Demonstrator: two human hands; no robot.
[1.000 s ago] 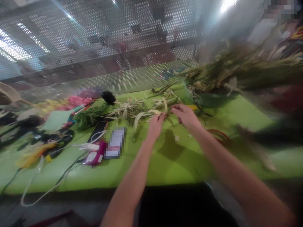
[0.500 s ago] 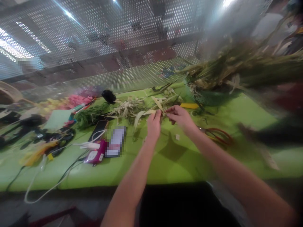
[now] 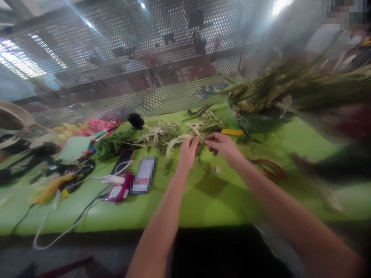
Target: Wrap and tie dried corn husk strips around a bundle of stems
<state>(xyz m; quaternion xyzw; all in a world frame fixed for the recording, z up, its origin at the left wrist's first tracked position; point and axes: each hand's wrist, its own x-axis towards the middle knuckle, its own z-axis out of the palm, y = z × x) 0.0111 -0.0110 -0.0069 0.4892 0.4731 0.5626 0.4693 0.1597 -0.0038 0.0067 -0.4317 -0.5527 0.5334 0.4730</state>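
My left hand (image 3: 189, 151) is closed, thumb against fingers, on a pale dried leaf strip (image 3: 173, 143) that droops out to its left. Just to the right, my right hand (image 3: 222, 144) pinches at the other end of the same bundle, fingertips close to the left thumb. What exactly lies between those fingertips is small and blurred. Loose pale and green plant strips (image 3: 158, 133) lie on the table behind the left hand. A yellow flat object (image 3: 232, 132) sits behind the right hand, and red-handled scissors or pliers (image 3: 268, 166) lie beside the right forearm.
On the green table (image 3: 220, 210) to the left are a phone (image 3: 143, 175), a magenta charger box (image 3: 120, 189) with cables, and green fibres (image 3: 116, 143). At back right, a green basin (image 3: 257, 121) holds long dried stalks. A perforated metal screen (image 3: 162, 69) stands behind.
The view has shifted slightly. Both hands stay close together; the leaf ends above them have moved a little and thin strands now hang below the left fingers.
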